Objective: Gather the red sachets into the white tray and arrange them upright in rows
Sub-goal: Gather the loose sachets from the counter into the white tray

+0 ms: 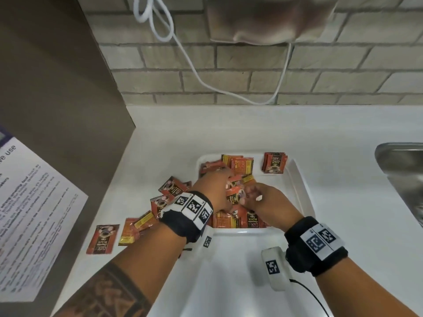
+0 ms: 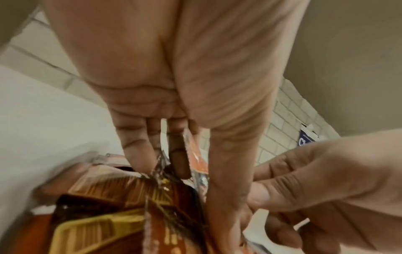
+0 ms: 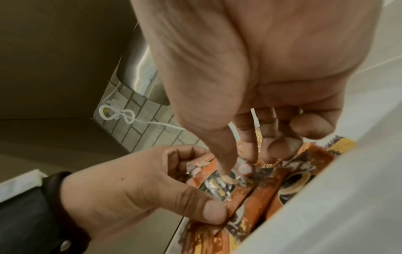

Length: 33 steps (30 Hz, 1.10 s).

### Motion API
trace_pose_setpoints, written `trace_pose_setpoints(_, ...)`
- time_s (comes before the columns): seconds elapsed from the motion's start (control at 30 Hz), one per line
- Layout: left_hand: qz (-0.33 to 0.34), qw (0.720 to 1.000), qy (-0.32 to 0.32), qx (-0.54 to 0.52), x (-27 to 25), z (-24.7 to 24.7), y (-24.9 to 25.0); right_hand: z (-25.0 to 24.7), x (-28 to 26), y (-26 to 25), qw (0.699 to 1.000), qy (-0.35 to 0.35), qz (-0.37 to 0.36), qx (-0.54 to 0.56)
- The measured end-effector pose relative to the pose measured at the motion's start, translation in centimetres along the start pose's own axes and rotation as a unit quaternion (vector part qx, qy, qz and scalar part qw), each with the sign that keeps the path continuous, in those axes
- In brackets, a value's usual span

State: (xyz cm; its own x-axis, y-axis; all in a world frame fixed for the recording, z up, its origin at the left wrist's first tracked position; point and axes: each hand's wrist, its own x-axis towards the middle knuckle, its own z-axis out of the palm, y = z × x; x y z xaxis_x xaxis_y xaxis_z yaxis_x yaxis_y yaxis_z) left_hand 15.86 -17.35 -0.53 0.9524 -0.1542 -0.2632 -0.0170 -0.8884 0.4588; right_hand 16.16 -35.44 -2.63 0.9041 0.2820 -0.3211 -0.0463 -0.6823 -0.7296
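Gripping red sachets (image 1: pixel 233 195) over the white tray (image 1: pixel 299 179), both hands (image 1: pixel 238 191) meet.

White desk (image 1: pixel 240 126) set against a grey brick wall (image 1: pixel 251 72).
A white cable (image 1: pixel 190 62) hangs in a loop on the wall and sags down to the desk's back edge; above it a blurred, pale fixture (image 1: pixel 270 17) is mounted on the bricks. A brown-grey panel (image 1: pixel 57 83) stands at the left, with a printed notice (image 1: pixel 29 216) below it. A steel sink (image 1: pixel 402 170) is sunk into the desk at the right. Lighting is even and soft.
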Motion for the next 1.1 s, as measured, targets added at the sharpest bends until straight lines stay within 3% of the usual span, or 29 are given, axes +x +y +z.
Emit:
trace_pose_setpoints(0.17, 0.019, 0.999, 0.031, 0.011, -0.6, 0.5, -0.6, -0.6, 0.6, -0.5, 0.999, 0.032, 0.003, 0.002)
trace_pose_setpoints(0.3, 0.019, 0.998, 0.048, -0.029, -1.7, -0.7, -2.0, -1.2, 0.8, -1.2, 0.999, 0.012, 0.013, -0.038)
trace_pose_setpoints(0.4, 0.003, 0.989, 0.115, -0.088, -3.6, -2.1, -4.3, -1.3, 0.7, -2.0, 0.996, 0.032, 0.012, -0.078)
trace_pose_setpoints(0.47, -0.043, 0.982, 0.154, -0.1, -5.6, -3.0, -7.2, -0.9, 0.7, -3.3, 0.995, 0.05, -0.027, -0.081)
trace_pose_setpoints(0.53, -0.136, 0.979, 0.135, -0.063, -7.8, -3.7, -10.9, -0.1, 1.0, -5.1, 0.992, 0.044, -0.079, -0.084)
trace_pose_setpoints(0.63, -0.28, 0.959, 0.025, 0.036, -11.1, -3.7, -15.8, 2.2, 1.6, -8.4, 0.988, -0.009, -0.13, -0.08)
trace_pose_setpoints(0.73, -0.354, 0.932, -0.04, 0.065, -13.3, -2.6, -18.3, 5.1, 2.8, -12.0, 0.97, -0.076, -0.179, -0.147)
trace_pose_setpoints(0.9, -0.383, 0.921, -0.068, 0.032, -14.6, -0.6, -18.9, 10.1, 7.0, -16.6, 0.913, -0.156, -0.169, -0.338)
trace_pose_setpoints(1.03, -0.349, 0.936, -0.034, 0.015, -14.2, -0.7, -17.8, 12.8, 10.4, -17.6, 0.9, -0.15, -0.099, -0.397)
trace_pose_setpoints(1.1, -0.341, 0.939, 0.006, -0.045, -13.9, -0.7, -18.2, 13.7, 11.1, -17.6, 0.889, -0.154, -0.072, -0.424)
